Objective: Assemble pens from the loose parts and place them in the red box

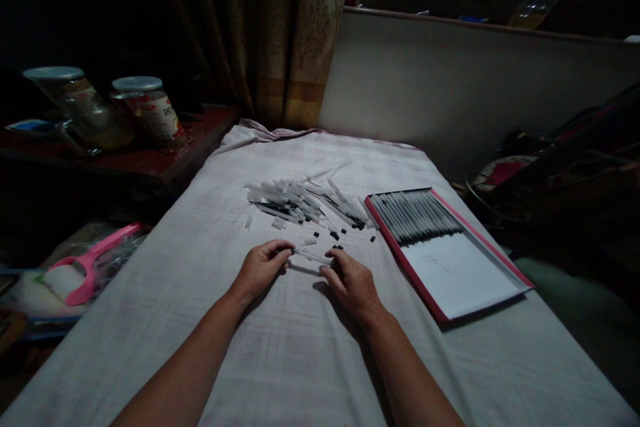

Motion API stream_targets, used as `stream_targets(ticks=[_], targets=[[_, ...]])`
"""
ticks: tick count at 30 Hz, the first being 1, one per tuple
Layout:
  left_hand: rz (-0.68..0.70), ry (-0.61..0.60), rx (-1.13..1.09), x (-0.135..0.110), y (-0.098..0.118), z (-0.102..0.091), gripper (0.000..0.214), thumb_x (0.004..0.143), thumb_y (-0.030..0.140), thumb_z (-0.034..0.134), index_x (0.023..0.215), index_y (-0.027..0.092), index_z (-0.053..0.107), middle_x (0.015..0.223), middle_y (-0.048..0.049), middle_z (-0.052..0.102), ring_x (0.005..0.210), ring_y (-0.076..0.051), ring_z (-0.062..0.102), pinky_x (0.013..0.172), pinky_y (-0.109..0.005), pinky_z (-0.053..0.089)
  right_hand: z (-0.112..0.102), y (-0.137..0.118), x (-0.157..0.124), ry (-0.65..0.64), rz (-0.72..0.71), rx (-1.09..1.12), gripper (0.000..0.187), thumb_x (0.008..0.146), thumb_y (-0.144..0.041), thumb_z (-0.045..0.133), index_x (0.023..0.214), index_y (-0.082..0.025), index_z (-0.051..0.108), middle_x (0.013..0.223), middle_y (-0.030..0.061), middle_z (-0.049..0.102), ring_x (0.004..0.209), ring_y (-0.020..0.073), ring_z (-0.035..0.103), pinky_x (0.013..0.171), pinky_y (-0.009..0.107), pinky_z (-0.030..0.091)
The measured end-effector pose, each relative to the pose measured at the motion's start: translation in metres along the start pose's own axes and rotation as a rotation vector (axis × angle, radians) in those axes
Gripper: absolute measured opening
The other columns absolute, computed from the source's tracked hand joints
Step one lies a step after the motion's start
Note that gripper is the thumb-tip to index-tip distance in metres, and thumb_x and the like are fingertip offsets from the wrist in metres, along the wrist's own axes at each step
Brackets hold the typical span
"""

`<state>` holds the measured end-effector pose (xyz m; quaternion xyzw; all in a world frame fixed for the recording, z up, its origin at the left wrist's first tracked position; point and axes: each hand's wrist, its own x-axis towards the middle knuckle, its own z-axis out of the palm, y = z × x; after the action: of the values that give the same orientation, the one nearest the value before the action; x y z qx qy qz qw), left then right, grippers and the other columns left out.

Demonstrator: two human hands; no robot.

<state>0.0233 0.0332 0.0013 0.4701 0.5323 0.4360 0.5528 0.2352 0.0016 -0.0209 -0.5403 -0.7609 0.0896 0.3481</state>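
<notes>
My left hand (263,265) and my right hand (351,283) hold one clear pen (311,255) between them, just above the white cloth. The left fingers pinch its left end and the right fingers grip its right end. Beyond the hands lies a heap of clear pen barrels and parts (305,203), with small black caps (334,235) scattered at its near edge. To the right sits a flat red-edged box (493,260) with a row of finished pens (417,215) lined up in its far half.
The white cloth (300,347) covers a bed-like surface. At left a dark wooden shelf (150,160) carries two lidded jars (150,110). A pink-handled tool (90,260) lies lower left. A curtain (280,33) hangs behind. Bags and cables (560,160) crowd the right.
</notes>
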Motion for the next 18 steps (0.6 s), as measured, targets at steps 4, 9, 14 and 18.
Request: stream_targets(ticks=[4, 9, 14, 18], targets=[[0.001, 0.000, -0.005, 0.0003, 0.0007, -0.0008, 0.033, 0.063, 0.040, 0.074, 0.085, 0.016, 0.074, 0.068, -0.0011, 0.067, 0.053, -0.010, 0.056, 0.052, -0.022, 0.045, -0.0011, -0.0010, -0.0001, -0.017, 0.031, 0.017, 0.015, 0.090, -0.027, 0.051, 0.099, -0.020, 0.060, 0.079, 0.0032, 0.069, 0.064, 0.0168, 0.063, 0.061, 0.026, 0.047], [-0.001, -0.001, -0.011, 0.0008, 0.0018, -0.0016, 0.035, 0.062, 0.040, 0.075, 0.085, 0.015, 0.074, 0.067, -0.0012, 0.067, 0.054, -0.011, 0.057, 0.052, -0.022, 0.045, -0.0016, 0.0010, 0.0000, -0.025, -0.044, 0.021, 0.022, 0.096, -0.028, 0.045, 0.094, -0.021, 0.065, 0.083, 0.0050, 0.069, 0.075, 0.0177, 0.066, 0.067, 0.026, 0.049], [-0.015, 0.023, -0.029, 0.0008, 0.0021, 0.0000, 0.035, 0.060, 0.040, 0.076, 0.084, 0.015, 0.074, 0.067, -0.0009, 0.067, 0.052, -0.010, 0.056, 0.051, -0.021, 0.044, -0.0030, -0.0007, -0.0003, -0.041, 0.096, 0.082, 0.024, 0.088, -0.029, 0.055, 0.109, -0.019, 0.061, 0.083, 0.0037, 0.070, 0.068, 0.0167, 0.065, 0.064, 0.026, 0.048], [-0.005, 0.024, -0.031, 0.0018, 0.0011, -0.0003, 0.035, 0.059, 0.040, 0.076, 0.084, 0.015, 0.074, 0.066, -0.0007, 0.067, 0.053, -0.010, 0.056, 0.051, -0.022, 0.045, -0.0027, 0.0000, 0.0002, -0.040, 0.058, 0.112, 0.023, 0.094, -0.029, 0.044, 0.090, -0.020, 0.065, 0.082, 0.0057, 0.069, 0.075, 0.0178, 0.065, 0.070, 0.027, 0.049]])
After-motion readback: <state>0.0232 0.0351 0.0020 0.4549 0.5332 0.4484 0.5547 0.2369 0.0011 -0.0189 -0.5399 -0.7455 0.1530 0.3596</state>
